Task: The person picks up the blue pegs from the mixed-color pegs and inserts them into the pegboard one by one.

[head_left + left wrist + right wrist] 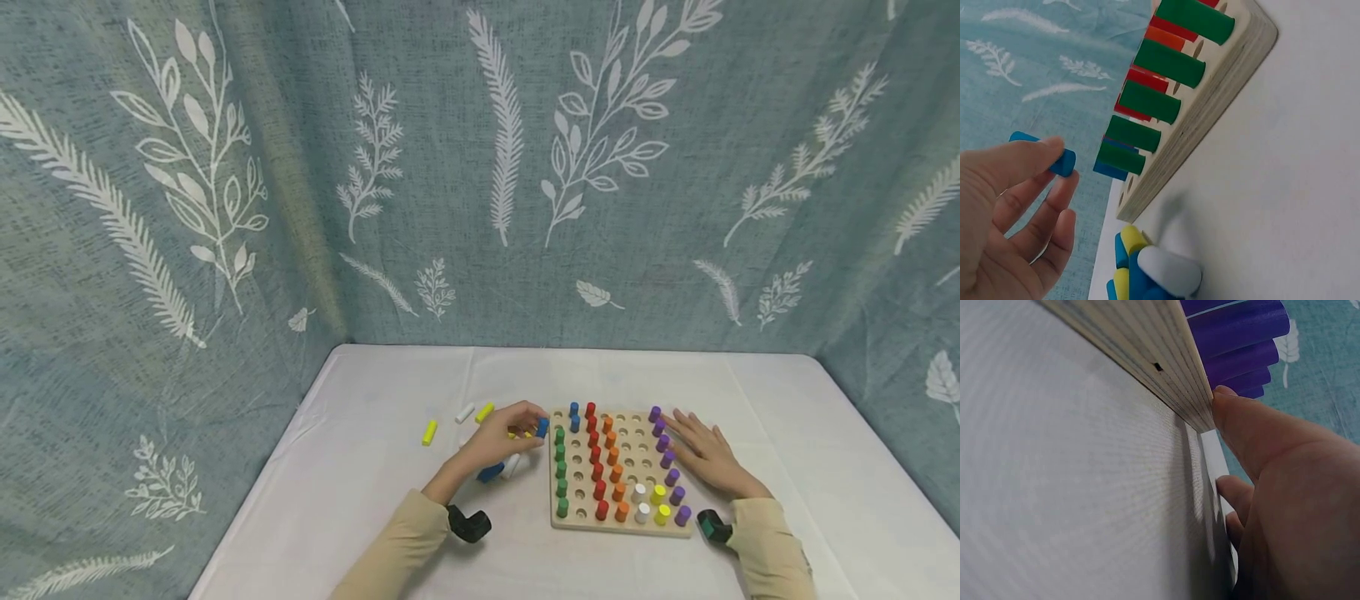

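The left hand (pixel 501 437) pinches a blue peg (pixel 1054 157) at the wooden pegboard's (pixel 570 521) nine-o'clock edge, loose pegs (pixel 1147 269) lying beneath it. At three o'clock the right hand (pixel 701 452) lies flat, fingers spread; its wrist view shows the thumb (pixel 1254 431) touching the board's corner. Further off at ten o'clock, two yellow pegs (pixel 429 432) and a white one lie on open tablecloth (pixel 360 500).
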Available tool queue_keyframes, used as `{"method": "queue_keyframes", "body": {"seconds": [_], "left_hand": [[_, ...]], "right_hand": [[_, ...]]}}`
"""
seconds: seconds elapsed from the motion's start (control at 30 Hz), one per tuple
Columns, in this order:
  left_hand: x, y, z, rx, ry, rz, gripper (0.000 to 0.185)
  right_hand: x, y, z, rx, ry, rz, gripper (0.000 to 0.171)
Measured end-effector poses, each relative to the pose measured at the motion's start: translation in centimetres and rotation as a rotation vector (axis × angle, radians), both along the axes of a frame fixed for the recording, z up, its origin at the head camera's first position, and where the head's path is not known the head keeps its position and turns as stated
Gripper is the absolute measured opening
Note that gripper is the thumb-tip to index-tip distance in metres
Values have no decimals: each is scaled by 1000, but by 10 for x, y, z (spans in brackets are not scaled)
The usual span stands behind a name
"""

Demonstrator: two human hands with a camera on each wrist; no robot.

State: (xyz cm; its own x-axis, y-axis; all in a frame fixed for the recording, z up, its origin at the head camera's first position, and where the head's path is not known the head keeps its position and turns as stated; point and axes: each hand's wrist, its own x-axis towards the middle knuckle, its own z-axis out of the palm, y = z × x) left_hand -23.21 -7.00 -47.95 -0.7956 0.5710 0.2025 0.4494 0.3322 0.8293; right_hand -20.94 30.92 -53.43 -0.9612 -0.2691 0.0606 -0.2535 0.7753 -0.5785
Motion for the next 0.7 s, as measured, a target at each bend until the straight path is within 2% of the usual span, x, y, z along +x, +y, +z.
{"method": "queue_keyframes", "body": {"seconds": [0.1, 0.23, 0.33, 0.47, 0.7], "left_hand": [[-1, 4, -1, 14, 7, 13, 32], [9, 10, 15, 32, -4, 20, 31], [9, 15, 17, 53, -18, 22, 31], [-3, 22, -3, 77, -16, 35, 33], [-8, 32, -7, 72, -35, 46, 32]], "right_hand": [[0, -1, 1, 2, -2, 0, 53], [0, -1, 1, 4, -4, -2, 53], [-1, -1, 0, 3, 0, 0, 53], [-1, 0, 0, 1, 0, 2, 53], [-2, 0, -1, 2, 1, 1, 53]]}}
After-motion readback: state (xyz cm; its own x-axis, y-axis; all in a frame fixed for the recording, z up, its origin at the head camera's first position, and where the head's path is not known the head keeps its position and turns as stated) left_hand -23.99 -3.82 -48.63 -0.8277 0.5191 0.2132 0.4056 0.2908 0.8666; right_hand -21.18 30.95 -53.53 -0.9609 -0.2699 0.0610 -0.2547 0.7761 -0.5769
